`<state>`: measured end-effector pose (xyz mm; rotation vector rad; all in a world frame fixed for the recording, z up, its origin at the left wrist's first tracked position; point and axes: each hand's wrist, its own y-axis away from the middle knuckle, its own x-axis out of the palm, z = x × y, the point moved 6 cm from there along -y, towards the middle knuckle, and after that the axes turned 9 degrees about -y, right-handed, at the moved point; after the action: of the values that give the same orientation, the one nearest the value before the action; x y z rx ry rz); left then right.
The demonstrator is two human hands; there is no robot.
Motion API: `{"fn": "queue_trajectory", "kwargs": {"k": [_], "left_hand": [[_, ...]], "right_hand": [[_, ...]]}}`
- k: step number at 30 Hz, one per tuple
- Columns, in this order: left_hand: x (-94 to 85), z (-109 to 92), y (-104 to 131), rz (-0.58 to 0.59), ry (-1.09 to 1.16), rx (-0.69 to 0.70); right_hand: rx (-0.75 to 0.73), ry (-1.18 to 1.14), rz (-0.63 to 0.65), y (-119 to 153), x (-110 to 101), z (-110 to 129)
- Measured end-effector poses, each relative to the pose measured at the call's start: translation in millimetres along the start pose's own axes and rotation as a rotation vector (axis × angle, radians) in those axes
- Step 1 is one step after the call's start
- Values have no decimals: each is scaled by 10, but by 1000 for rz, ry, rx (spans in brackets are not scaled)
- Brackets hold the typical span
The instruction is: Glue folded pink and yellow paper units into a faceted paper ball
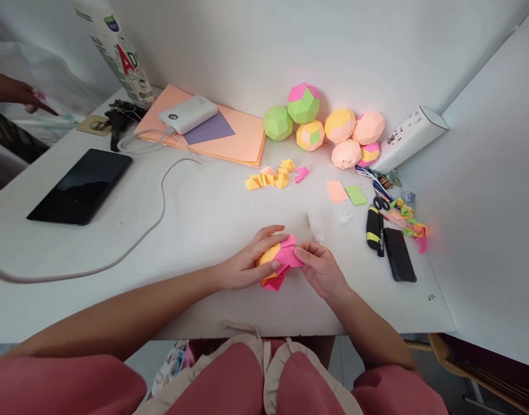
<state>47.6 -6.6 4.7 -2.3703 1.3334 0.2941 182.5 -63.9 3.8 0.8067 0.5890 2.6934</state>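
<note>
Head view: at my white desk (pixel 212 213), a stack of peach paper (pixel 242 141) and a row of finished paper balls (pixel 325 129) line the wall. I cup a half-built pink-and-yellow paper ball (pixel 278 260) between both hands near the front edge. My left hand (pixel 247 259) wraps it; my right hand (pixel 318 268) pinches its pink flap (pixel 292 255).

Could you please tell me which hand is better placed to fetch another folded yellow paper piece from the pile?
Probably the right hand: it only pinches a pink flap, whereas the left hand cradles the half-built yellow-and-pink paper ball.
</note>
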Motion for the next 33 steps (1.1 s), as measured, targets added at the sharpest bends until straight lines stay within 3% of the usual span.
{"fn": "queue_trajectory", "kwargs": {"k": [19,33], "left_hand": [[-11,-51,31,-152,-372,140],[-20,-70,35,-194,-411,171]], "right_hand": [[-134,17,-108,172,0,-28],[-38,-92,-84,162,54,-74]]}}
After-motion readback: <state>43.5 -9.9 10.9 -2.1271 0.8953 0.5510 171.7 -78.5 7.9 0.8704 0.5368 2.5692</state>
